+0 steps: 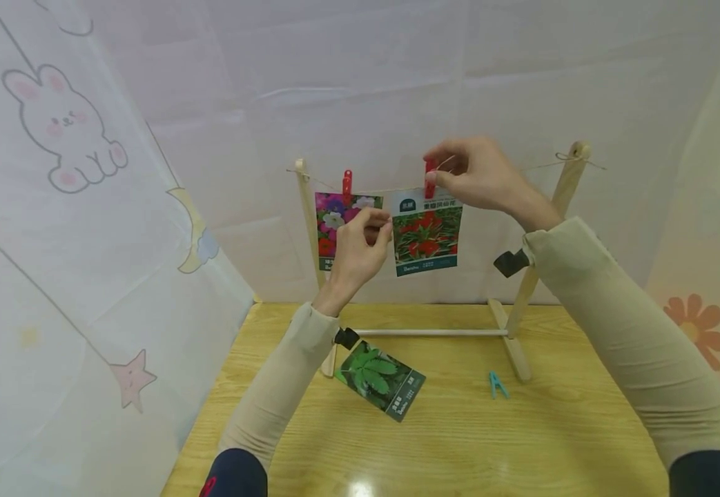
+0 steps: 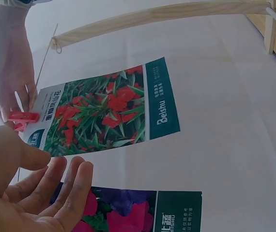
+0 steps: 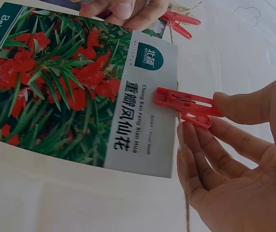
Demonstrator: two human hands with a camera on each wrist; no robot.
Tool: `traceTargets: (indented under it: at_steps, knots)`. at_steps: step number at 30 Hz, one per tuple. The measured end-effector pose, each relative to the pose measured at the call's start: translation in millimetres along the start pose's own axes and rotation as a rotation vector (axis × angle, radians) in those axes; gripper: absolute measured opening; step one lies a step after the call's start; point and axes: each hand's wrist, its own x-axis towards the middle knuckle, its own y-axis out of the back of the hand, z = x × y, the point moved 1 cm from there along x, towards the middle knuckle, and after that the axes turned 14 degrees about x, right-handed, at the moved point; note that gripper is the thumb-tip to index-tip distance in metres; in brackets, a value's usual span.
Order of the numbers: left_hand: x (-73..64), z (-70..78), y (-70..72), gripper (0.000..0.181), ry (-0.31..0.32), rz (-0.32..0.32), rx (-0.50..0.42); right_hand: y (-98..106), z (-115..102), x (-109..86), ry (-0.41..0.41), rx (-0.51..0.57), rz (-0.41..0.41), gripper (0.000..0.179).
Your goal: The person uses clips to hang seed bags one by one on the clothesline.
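Note:
My right hand (image 1: 480, 172) pinches the handles of a red clothespin (image 3: 186, 104) between thumb and fingers. The pin's jaws sit on the top edge of a seed packet with red flowers (image 1: 426, 238), at the string (image 3: 184, 193). My left hand (image 1: 362, 248) is by that packet's left edge, thumb and fingers apart and loosely bent, with nothing seen between them. Behind the left hand hangs another seed packet with pink and purple flowers (image 1: 328, 224), held on the string by a red clothespin (image 1: 347, 185); the hand partly hides it.
The string runs between the posts of a wooden stand (image 1: 567, 179) with a white crossbar (image 1: 434, 333). On the wooden table (image 1: 459, 442) lie a green-leaf seed packet (image 1: 375, 376) and a blue clothespin (image 1: 497, 385). Pale printed sheets (image 1: 335, 90) enclose the back and sides.

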Motion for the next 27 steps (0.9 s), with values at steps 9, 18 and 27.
traceTargets:
  at_steps: [9,18,27]
  knots:
    - [-6.2,-5.3,8.2,0.019,0.014,0.014,0.014,-1,-1,-3.9,-0.024,0.014,0.010,0.036]
    - [-12.5,-11.6,13.8,0.019,0.031,-0.004,0.032,3,0,-15.4,-0.036,0.020,0.028,0.037]
    - [-22.9,-17.4,18.0,0.021,0.032,-0.021,0.057,-1,3,-31.6,0.052,0.000,0.070,0.029]
